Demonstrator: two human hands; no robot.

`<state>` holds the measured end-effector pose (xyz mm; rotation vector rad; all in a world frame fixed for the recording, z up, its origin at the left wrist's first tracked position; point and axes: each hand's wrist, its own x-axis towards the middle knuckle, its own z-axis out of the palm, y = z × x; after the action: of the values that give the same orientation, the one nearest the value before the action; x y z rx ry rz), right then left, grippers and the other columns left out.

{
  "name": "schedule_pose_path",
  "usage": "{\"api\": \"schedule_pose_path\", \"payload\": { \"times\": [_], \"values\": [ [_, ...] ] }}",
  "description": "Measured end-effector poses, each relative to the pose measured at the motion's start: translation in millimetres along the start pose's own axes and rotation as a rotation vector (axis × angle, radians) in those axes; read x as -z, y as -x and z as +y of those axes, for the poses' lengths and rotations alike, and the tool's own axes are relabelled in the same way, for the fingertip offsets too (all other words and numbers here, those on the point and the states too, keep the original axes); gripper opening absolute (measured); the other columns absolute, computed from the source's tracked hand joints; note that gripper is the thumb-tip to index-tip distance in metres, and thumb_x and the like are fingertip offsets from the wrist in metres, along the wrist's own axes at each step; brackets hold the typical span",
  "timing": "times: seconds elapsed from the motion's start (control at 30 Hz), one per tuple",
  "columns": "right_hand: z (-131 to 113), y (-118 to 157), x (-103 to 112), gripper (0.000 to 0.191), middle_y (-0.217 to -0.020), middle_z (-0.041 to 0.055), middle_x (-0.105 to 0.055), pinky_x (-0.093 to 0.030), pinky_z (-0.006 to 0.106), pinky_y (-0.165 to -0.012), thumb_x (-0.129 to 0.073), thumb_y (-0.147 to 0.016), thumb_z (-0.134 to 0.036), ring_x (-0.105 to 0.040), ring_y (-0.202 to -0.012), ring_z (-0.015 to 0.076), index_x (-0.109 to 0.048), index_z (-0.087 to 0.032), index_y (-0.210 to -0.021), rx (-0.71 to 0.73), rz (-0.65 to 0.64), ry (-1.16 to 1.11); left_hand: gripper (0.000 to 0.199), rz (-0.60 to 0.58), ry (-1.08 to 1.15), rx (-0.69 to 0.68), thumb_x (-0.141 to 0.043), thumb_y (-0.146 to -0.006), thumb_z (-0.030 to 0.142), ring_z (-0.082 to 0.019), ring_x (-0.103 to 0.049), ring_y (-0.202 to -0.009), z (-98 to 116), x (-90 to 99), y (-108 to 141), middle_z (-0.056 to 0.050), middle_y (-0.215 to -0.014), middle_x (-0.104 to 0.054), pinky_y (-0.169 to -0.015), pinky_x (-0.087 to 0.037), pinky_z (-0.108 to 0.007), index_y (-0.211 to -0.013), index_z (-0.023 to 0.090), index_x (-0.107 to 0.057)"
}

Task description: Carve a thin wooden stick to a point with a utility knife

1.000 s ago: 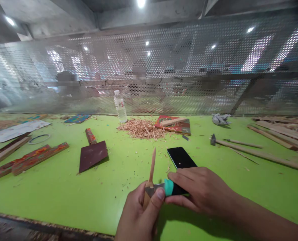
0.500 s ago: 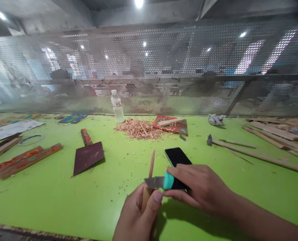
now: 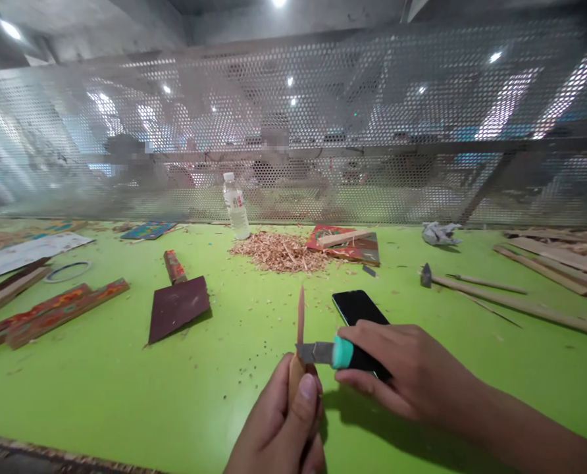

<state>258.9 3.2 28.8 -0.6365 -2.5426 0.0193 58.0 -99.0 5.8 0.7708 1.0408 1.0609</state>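
My left hand [image 3: 286,415] is closed around the thicker lower part of a wooden stick [image 3: 300,319], whose thin tapered end points up and away from me. In my right hand [image 3: 397,362] is a utility knife [image 3: 343,352] with a teal collar and a dark handle. Its blade lies across the stick just above my left thumb, its tip at the wood. Behind the knife, a black smartphone [image 3: 355,306] lies on the green table [image 3: 101,388], partly hidden by my right hand.
Wood shavings [image 3: 274,253] are heaped beside a water bottle [image 3: 236,209]. A hammer [image 3: 501,301] lies right, near crumpled paper [image 3: 440,233]. Left are dark red sandpaper [image 3: 179,309] and painted wood strips [image 3: 71,309]. A perforated metal screen [image 3: 323,178] stands behind.
The knife blade has shifted right across the stick, so now its tip rests at the wood instead of reaching past it. The whole scene has slid slightly right in view.
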Motion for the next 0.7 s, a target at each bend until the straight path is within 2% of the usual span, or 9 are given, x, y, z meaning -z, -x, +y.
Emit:
{"api": "schedule_pose_path", "payload": {
  "times": [0.07, 0.17, 0.27, 0.5, 0.7],
  "values": [
    [-1.0, 0.4, -1.2, 0.044, -0.084, 0.0048, -0.072, -0.045, 0.032, -0.061, -0.035, -0.114, -0.052, -0.069, -0.07, 0.0203, -0.062, -0.017, -0.11, 0.01, -0.044, -0.004, 0.054, 0.057, -0.097, -0.092, -0.07, -0.086, 0.073, -0.013, -0.049, -0.067, -1.2, -0.2, -1.6, 0.003, -0.077, -0.053, -0.063, -0.042, -0.023, -0.105, 0.023, -0.065],
    [-2.7, 0.8, -2.8, 0.047, -0.085, 0.0055, -0.072, -0.044, 0.033, -0.062, -0.032, -0.114, -0.054, -0.069, -0.072, 0.0209, -0.063, -0.018, -0.109, 0.029, -0.111, -0.052, 0.054, 0.083, -0.175, -0.182, -0.074, -0.084, 0.072, -0.018, -0.055, -0.085, -3.6, -0.6, -5.2, -0.001, -0.087, -0.06, -0.077, -0.047, -0.026, -0.1, 0.021, -0.065],
    [-4.1, 0.7, -2.5, 0.046, -0.083, 0.0045, -0.071, -0.042, 0.033, -0.061, -0.034, -0.114, -0.052, -0.067, -0.069, 0.0197, -0.064, -0.018, -0.108, 0.037, -0.15, -0.111, 0.052, 0.069, -0.235, -0.202, -0.07, -0.087, 0.071, -0.02, -0.056, -0.086, -5.4, -0.5, -7.7, -0.003, -0.088, -0.062, -0.075, -0.046, -0.027, -0.096, 0.02, -0.062],
    [-6.9, 0.5, 0.7, 0.051, -0.08, 0.0035, -0.07, -0.04, 0.033, -0.059, -0.034, -0.113, -0.056, -0.064, -0.066, 0.019, -0.066, -0.017, -0.103, 0.012, -0.2, -0.123, 0.051, 0.136, -0.474, -0.224, -0.057, -0.094, 0.072, -0.024, -0.06, -0.088, -5.5, 1.4, -7.7, -0.003, -0.079, -0.062, -0.072, -0.041, -0.029, -0.089, 0.021, -0.061],
    [-11.5, 2.1, 0.3, 0.054, -0.078, 0.0038, -0.07, -0.041, 0.033, -0.058, -0.031, -0.113, -0.055, -0.065, -0.065, 0.0195, -0.066, -0.016, -0.102, 0.03, -0.117, -0.058, 0.054, 0.181, -0.541, -0.245, -0.052, -0.096, 0.072, -0.023, -0.057, -0.077, -6.4, -0.2, -7.5, -0.003, -0.077, -0.063, -0.068, -0.039, -0.03, -0.09, 0.021, -0.065]
  ]
}}
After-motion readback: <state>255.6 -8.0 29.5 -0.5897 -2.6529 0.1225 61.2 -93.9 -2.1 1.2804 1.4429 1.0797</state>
